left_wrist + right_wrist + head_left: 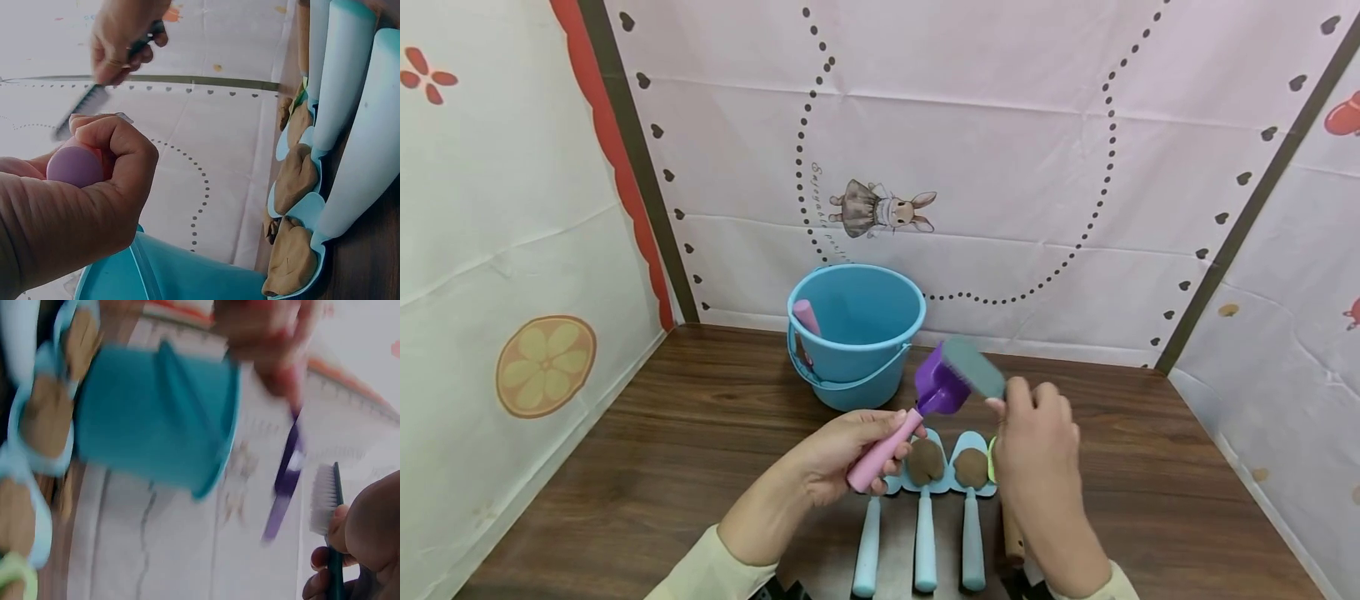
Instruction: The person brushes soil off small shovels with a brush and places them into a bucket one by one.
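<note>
My left hand (838, 454) grips the pink handle of a small toy shovel (942, 383). Its purple scoop points up and away, in front of the bucket. A dark green brush (976, 367) with pale bristles (323, 500) is held in my right hand (1037, 446), its head overlapping the scoop's upper right in the head view. Below both hands, several light blue shovels (926, 542) lie side by side, handles toward me. Lumps of brown clay (295, 178) sit in their scoops. From the left wrist, only the rounded end of the pink handle (75, 165) shows inside the curled fingers.
Behind the hands stands a blue bucket (857, 367) with its handle hanging down in front and a pink handle (807, 317) inside. Right of the blue shovels, partly behind my right hand, lies a wooden handle (1012, 533). Printed cloth walls (1000, 167) enclose the table (1150, 467).
</note>
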Tool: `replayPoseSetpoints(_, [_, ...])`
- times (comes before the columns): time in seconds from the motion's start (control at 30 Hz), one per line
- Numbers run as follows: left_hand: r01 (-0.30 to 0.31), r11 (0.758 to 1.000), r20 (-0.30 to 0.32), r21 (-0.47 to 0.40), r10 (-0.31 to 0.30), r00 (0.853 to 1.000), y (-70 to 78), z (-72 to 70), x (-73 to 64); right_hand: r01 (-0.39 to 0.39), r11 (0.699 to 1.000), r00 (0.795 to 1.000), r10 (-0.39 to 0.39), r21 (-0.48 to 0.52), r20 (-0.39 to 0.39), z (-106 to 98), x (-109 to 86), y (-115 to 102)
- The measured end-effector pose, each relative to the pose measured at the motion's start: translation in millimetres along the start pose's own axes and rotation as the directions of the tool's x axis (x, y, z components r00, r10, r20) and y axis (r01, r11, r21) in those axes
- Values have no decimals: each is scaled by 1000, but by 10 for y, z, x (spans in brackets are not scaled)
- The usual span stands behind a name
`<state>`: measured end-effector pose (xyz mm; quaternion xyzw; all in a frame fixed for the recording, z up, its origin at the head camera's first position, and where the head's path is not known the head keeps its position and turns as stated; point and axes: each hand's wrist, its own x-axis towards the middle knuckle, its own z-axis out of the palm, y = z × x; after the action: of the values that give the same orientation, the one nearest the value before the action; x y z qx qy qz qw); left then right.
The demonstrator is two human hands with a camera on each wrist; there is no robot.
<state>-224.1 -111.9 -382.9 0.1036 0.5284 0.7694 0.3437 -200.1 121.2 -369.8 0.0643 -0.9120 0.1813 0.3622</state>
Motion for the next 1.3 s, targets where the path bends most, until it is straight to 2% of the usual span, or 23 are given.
replayPoseSetpoints(0.13, [-13,1000,-17,-19,12,1000,3,-13,-8,122,993,991,-122,0,60,38,-105,-202])
replayPoseSetpoints(0.23, [-20,1000,-9,-21,20,1000,6,-13,-9,142,990,987,-140,-13,75,85,-130,-234])
replayPoseSetpoints(0.3, [-21,1000,11,-9,21,1000,7,-11,-8,105,994,992,-104,-15,65,100,-112,-179])
replayPoseSetpoints(0.4, [-12,1000,38,20,11,999,11,-4,-10,11,1000,999,-10,-11,38,95,-43,-24])
replayPoseSetpoints(0.5, [1,999,51,44,-3,999,18,-1,-13,-74,997,997,75,-23,37,64,27,129])
replayPoseSetpoints(0.6, [5,998,52,58,-8,999,18,-6,-13,-106,994,994,107,-34,38,30,55,189])
replayPoseSetpoints(0.67, [2,998,40,57,-4,999,14,-10,-11,-84,996,996,85,-21,38,12,48,152])
replayPoseSetpoints(0.77, [-8,999,16,41,7,1000,9,-16,-10,10,1000,999,-10,5,51,5,-8,9])
replayPoseSetpoints(0.87, [-18,999,-1,28,18,1000,6,-20,-8,98,995,990,-99,20,103,26,-91,-160])
replayPoseSetpoints(0.97, [-24,999,-1,30,24,1000,4,-17,-7,124,992,982,-124,11,141,63,-137,-235])
replayPoseSetpoints(1.1, [-25,997,17,77,24,1000,3,-10,-8,62,998,989,-63,7,137,76,-85,-138])
replayPoseSetpoints(1.3, [-6,988,53,155,-2,999,-3,7,-5,-102,995,986,100,5,130,42,46,149])
